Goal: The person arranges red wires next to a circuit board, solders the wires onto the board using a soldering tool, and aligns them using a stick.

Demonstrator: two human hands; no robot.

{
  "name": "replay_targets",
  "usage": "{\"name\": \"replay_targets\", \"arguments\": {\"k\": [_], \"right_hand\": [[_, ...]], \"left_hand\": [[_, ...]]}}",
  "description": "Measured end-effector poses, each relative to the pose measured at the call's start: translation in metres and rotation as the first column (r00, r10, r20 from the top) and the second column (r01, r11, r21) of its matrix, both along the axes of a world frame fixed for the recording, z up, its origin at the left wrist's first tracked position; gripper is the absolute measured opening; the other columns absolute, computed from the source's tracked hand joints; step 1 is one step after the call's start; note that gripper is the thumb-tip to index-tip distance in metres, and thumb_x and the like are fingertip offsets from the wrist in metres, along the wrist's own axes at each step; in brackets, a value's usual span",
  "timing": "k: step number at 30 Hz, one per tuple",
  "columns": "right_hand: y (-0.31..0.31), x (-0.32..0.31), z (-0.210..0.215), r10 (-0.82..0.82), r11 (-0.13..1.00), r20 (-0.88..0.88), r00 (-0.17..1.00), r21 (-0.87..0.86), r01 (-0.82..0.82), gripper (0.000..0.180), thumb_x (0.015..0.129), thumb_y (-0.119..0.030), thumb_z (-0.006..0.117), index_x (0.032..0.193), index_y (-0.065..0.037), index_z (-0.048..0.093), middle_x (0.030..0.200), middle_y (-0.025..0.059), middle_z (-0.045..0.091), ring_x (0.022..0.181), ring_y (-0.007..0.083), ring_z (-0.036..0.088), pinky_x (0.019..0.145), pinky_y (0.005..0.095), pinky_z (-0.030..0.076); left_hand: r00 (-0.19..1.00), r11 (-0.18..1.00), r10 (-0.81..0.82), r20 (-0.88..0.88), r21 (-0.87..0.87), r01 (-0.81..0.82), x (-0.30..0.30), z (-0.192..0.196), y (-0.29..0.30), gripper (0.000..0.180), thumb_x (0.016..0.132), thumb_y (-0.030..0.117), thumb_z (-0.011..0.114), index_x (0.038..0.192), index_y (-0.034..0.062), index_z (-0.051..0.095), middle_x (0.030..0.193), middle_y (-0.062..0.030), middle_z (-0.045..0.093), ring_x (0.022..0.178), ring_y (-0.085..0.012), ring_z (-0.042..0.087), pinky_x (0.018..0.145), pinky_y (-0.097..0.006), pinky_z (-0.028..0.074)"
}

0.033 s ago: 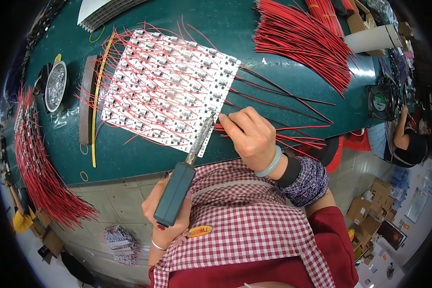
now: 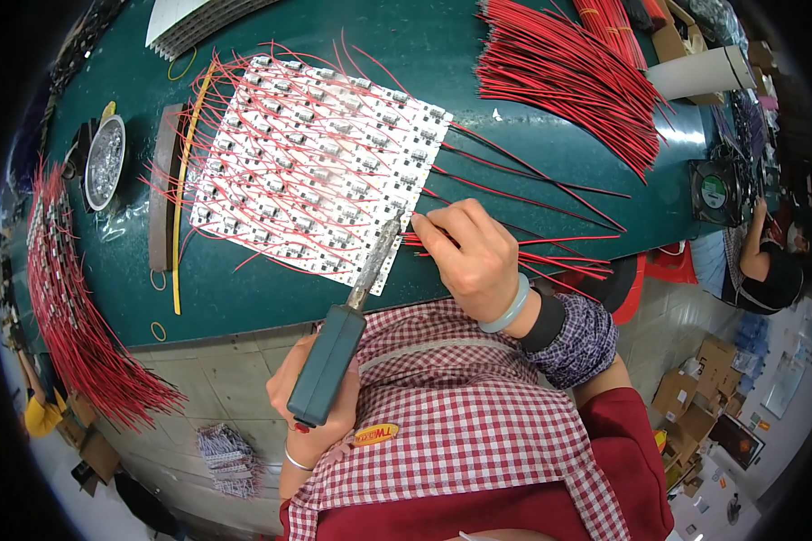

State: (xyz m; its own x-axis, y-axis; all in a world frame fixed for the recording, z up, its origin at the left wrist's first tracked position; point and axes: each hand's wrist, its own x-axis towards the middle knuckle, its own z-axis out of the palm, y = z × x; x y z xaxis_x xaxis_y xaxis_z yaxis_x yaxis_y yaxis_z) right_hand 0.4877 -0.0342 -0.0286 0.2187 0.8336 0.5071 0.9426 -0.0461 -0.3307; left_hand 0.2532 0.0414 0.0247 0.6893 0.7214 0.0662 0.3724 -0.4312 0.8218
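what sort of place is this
It looks like an electronics assembly workshop: a soldering iron is held over a white sheet of circuit boards, and a thick bundle of red and black wires lies on the green worktable.

A wide fisheye camera, the left of a pair worn on the person's head, looks steeply down — past the red-and-white checked cloth apron at the bottom, then out across the smooth dark-green tabletop. The bare left hand and bare right hand lie close below; straight edges bow outward — with grey tiled floor taken in beyond.
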Motion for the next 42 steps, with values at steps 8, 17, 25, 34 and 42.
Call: {"name": "replay_targets", "arguments": {"k": [8, 17, 25, 34, 42], "right_hand": [[-0.011, -0.009, 0.001, 0.047, 0.998, -0.142, 0.989, 0.054, -0.04, 0.048, 0.063, 0.006, 0.066, 0.111, 0.003, 0.073, 0.085, 0.0091, 0.06, 0.068, 0.0225, 0.055, 0.056, 0.033, 0.046], [-0.01, -0.011, 0.0, 0.03, 0.999, -0.116, 0.993, 0.023, -0.027, 0.049, 0.062, 0.007, 0.065, 0.11, 0.003, 0.072, 0.082, 0.009, 0.058, 0.069, 0.0235, 0.057, 0.055, 0.0336, 0.048], [-0.01, -0.016, -0.007, 0.041, 0.996, -0.108, 0.993, 0.081, -0.032, 0.041, 0.059, 0.008, 0.067, 0.099, 0.003, 0.072, 0.079, 0.0082, 0.06, 0.067, 0.0229, 0.058, 0.053, 0.0325, 0.048], [-0.01, -0.014, -0.007, 0.051, 0.997, -0.076, 0.996, 0.062, -0.046, 0.032, 0.065, 0.001, 0.069, 0.097, 0.004, 0.071, 0.08, 0.0063, 0.054, 0.071, 0.0203, 0.057, 0.054, 0.0291, 0.047], [-0.009, -0.015, -0.007, 0.045, 0.997, -0.092, 0.995, 0.074, -0.038, 0.036, 0.062, 0.004, 0.069, 0.098, 0.003, 0.071, 0.078, 0.0068, 0.055, 0.069, 0.0208, 0.056, 0.052, 0.0305, 0.046]], "left_hand": [[0.993, 0.994, 0.106, 0.057, -0.037, -0.104, -0.022, -0.023, -0.011, 0.023, 0.07, -0.005, 0.073, 0.092, -0.0079, 0.07, 0.091, -0.0217, 0.07, 0.07, -0.0318, 0.072, 0.063, -0.034, 0.056], [0.988, 0.987, 0.14, 0.066, -0.086, -0.134, -0.024, -0.023, -0.014, 0.022, 0.07, -0.006, 0.073, 0.092, -0.0078, 0.069, 0.09, -0.0213, 0.07, 0.073, -0.0328, 0.072, 0.065, -0.035, 0.057], [0.995, 0.994, 0.093, 0.022, -0.067, -0.091, -0.026, -0.017, -0.015, 0.023, 0.069, -0.007, 0.073, 0.092, -0.0079, 0.069, 0.092, -0.0195, 0.069, 0.075, -0.0316, 0.072, 0.068, -0.034, 0.057], [0.999, 0.999, 0.04, 0.021, -0.033, -0.039, -0.014, -0.007, -0.01, 0.021, 0.068, -0.007, 0.073, 0.089, -0.0068, 0.069, 0.09, -0.0171, 0.068, 0.073, -0.0294, 0.071, 0.066, -0.033, 0.056], [1.0, 0.999, 0.007, 0.02, -0.04, -0.006, -0.014, -0.009, -0.01, 0.018, 0.069, -0.007, 0.073, 0.086, -0.0063, 0.068, 0.085, -0.0146, 0.067, 0.068, -0.0281, 0.069, 0.061, -0.033, 0.053]]}}
